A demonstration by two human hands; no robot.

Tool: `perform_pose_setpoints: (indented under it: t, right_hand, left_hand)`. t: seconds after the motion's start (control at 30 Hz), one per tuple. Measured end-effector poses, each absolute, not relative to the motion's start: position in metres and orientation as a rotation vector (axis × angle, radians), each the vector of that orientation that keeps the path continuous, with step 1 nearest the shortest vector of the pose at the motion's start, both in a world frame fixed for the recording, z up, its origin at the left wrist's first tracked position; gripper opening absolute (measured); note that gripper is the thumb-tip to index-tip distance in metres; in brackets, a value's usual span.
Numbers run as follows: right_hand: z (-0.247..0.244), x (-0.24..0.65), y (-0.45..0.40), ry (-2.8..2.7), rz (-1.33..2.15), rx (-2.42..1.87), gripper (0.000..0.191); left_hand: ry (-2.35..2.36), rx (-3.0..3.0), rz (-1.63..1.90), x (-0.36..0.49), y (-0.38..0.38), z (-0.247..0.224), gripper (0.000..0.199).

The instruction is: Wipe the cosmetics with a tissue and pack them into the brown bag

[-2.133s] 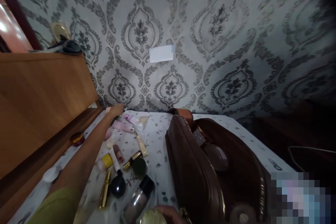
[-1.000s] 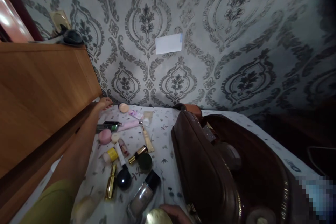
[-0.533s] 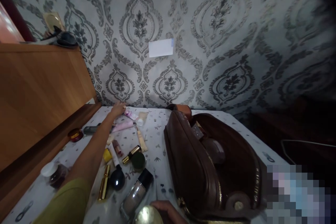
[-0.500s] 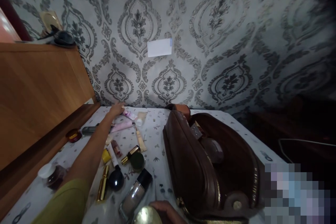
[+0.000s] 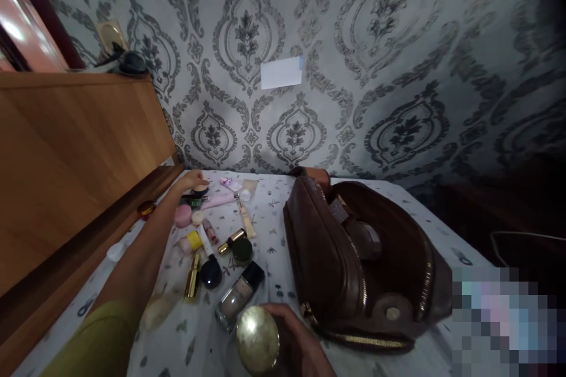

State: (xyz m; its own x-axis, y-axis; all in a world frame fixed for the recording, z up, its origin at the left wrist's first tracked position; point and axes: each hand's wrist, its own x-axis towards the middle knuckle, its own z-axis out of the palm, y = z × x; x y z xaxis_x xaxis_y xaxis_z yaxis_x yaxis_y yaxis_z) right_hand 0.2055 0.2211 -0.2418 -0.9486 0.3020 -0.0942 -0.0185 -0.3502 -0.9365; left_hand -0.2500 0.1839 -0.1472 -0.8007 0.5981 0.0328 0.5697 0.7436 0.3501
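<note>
Head view: patterned wallpaper (image 5: 318, 112) backs a white tabletop (image 5: 267, 221), left hand (image 5: 191, 180), grip unclear, right hand (image 5: 307, 344) clasping a gold-lidded container (image 5: 257, 340).

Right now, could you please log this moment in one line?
Left hand: at round compact | right hand: holding gold-topped container | brown bag: open

Open cloth (image 5: 270, 232) between tube (image 5: 246, 220) and bag (image 5: 325, 247), gold-lidded container (image 5: 257, 340) blocking near end

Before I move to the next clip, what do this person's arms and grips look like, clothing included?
The left arm wears a plain yellow-green sleeve, with the forearm bare beyond its hem. The left grip shows no glove; rings are too small to tell. The right grip is ungloved too; any sleeve there is out of view.
</note>
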Motion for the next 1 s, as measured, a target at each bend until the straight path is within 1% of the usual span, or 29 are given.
perform_pose_setpoints:
  t: [0.13,0.2,0.3,0.37,0.47,0.57,0.67,0.8,0.83,0.87,0.93,0.97,1.0]
  right_hand:
    - [-0.225,0.209,0.223,-1.679,2.38,-0.314,0.067]
    - [-0.216,0.21,0.223,-1.672,2.361,-0.326,0.061]
    - [-0.209,0.209,0.223,-1.657,2.309,-0.406,0.056]
    - [-0.21,0.208,0.221,-1.629,2.28,-0.434,0.055]
    - [-0.214,0.208,0.218,-1.545,2.234,-0.439,0.061]
    - [-0.215,0.208,0.215,-1.438,2.273,-0.445,0.065]
    - [-0.215,0.208,0.212,-1.378,2.35,-0.421,0.061]
    - [-0.216,0.207,0.211,-1.318,2.311,-0.356,0.058]
    - [-0.216,0.206,0.211,-1.324,2.292,-0.352,0.058]
    - [-0.217,0.206,0.21,-1.338,2.272,-0.35,0.058]
    - [-0.218,0.205,0.21,-1.381,2.223,-0.324,0.059]
    - [-0.218,0.205,0.21,-1.407,2.189,-0.303,0.059]
    - [-0.218,0.205,0.211,-1.433,2.15,-0.282,0.059]
  left_hand:
    - [2.906,1.002,0.727,-0.206,0.181,-0.125,0.025]
    - [2.882,1.077,0.857,-0.175,0.184,-0.117,0.02]
    - [2.718,1.246,1.013,-0.116,0.186,-0.114,0.024]
    - [2.58,1.357,1.05,-0.069,0.178,-0.116,0.026]
    - [2.322,1.616,1.109,0.003,0.146,-0.125,0.028]
    - [2.383,1.662,0.991,0.061,0.102,-0.143,0.029]
    - [2.47,1.6,0.849,0.099,0.064,-0.167,0.033]
    - [2.534,1.569,0.628,0.124,0.045,-0.193,0.044]
    - [2.563,1.582,0.566,0.128,0.046,-0.198,0.043]
    - [2.589,1.605,0.517,0.13,0.048,-0.201,0.038]
    - [2.615,1.674,0.473,0.131,0.055,-0.206,0.02]
    - [2.615,1.706,0.484,0.13,0.057,-0.207,0.014]
    - [2.614,1.725,0.515,0.129,0.058,-0.206,0.013]
